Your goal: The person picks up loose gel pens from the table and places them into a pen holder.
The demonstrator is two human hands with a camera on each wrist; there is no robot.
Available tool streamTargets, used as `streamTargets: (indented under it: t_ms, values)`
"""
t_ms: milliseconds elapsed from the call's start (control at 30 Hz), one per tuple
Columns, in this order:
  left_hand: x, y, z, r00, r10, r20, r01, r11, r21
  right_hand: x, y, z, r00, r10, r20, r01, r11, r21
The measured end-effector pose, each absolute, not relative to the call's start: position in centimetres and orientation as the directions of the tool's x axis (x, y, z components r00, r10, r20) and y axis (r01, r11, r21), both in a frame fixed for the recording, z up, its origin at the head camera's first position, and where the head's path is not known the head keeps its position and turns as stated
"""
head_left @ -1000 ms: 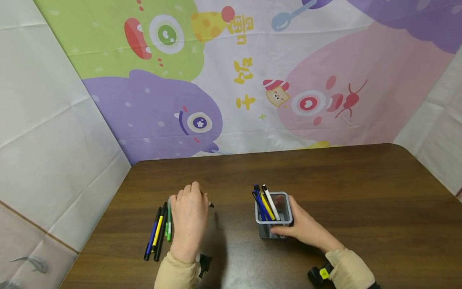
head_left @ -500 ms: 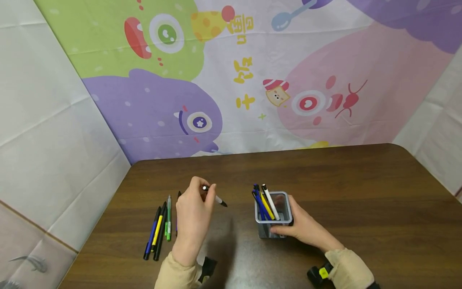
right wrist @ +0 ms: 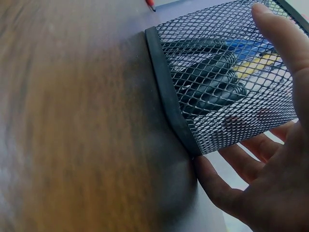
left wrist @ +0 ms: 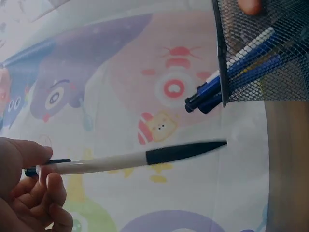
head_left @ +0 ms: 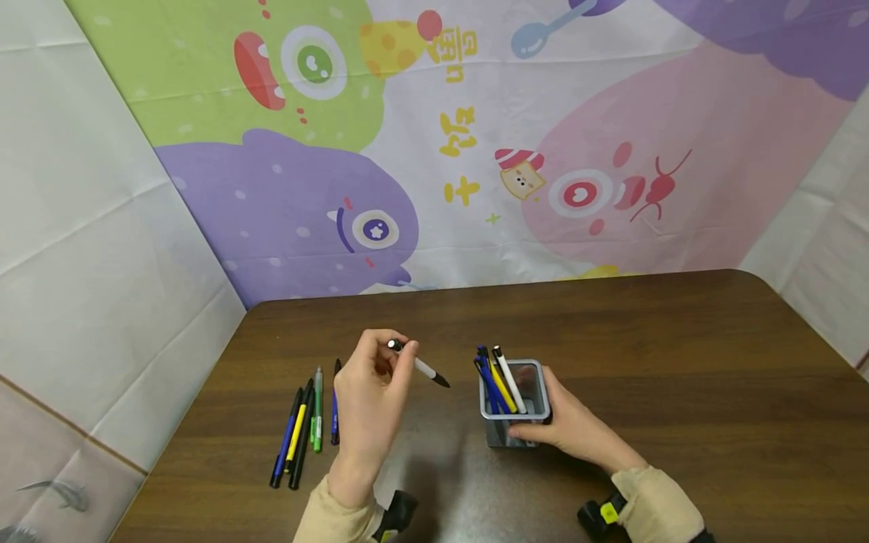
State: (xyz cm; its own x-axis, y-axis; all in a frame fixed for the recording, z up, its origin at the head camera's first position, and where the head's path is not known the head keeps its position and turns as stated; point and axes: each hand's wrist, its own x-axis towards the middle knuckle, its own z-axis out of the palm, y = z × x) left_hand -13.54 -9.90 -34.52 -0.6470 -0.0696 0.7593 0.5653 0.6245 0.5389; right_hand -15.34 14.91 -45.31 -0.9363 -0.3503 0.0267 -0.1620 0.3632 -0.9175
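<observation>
My left hand (head_left: pixel 373 403) pinches a white pen with a black tip (head_left: pixel 428 369) by its clip end, above the table and left of the pen holder. In the left wrist view the white pen (left wrist: pixel 106 163) lies between thumb and fingers, its dark tip toward the holder. A mesh pen holder (head_left: pixel 519 434) stands upright, with blue, yellow and white pens (head_left: pixel 502 385) leaning inside. My right hand (head_left: pixel 577 422) grips the holder from its right side, thumb across the front. In the right wrist view fingers (right wrist: pixel 241 162) wrap the mesh holder (right wrist: pixel 212 121) near its base.
Left of my left hand, several pens lie side by side on the wooden table (head_left: pixel 645 324): blue-black, yellow-black (head_left: pixel 296 431), black and green (head_left: pixel 318 411). A blue pen (head_left: pixel 336 400) lies closest to that hand. A cartoon-printed cloth (head_left: pixel 468 151) hangs behind the table.
My left hand has lifted the white pen from beside the row and carried it right, toward the holder, uncovering the blue pen. The right hand and holder have stayed in place.
</observation>
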Motion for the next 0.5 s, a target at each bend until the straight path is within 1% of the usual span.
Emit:
streamTargets:
  t_ms: [100, 200, 333, 433, 500]
  values:
    - [-13.3, -9.7, -34.4, -0.616, -0.072, 0.785, 0.604, 0.596, 0.529, -15.3, 14.9, -45.3, -0.936, -0.35, 0.029, -0.165, 0.365, -0.916]
    - [-13.1, -9.5, -34.3, -0.605, -0.079, 0.792, 0.633, 0.555, 0.54, -15.3, 14.8, -45.3, -0.936, -0.35, 0.038, -0.176, 0.372, -0.911]
    - [-12.7, -9.1, -34.1, -0.632, -0.069, 0.772, 0.662, 0.471, 0.584, -15.4, 14.9, -45.5, -0.935, -0.351, 0.047, -0.186, 0.373, -0.909]
    - [-12.5, -8.8, -34.0, -0.673, -0.042, 0.739, 0.668, 0.394, 0.631, -15.5, 14.9, -45.6, -0.934, -0.353, 0.051, -0.191, 0.373, -0.908]
    - [-12.5, -8.6, -34.1, -0.696, -0.021, 0.718, 0.663, 0.367, 0.653, -15.5, 15.0, -45.6, -0.934, -0.352, 0.056, -0.197, 0.38, -0.904]
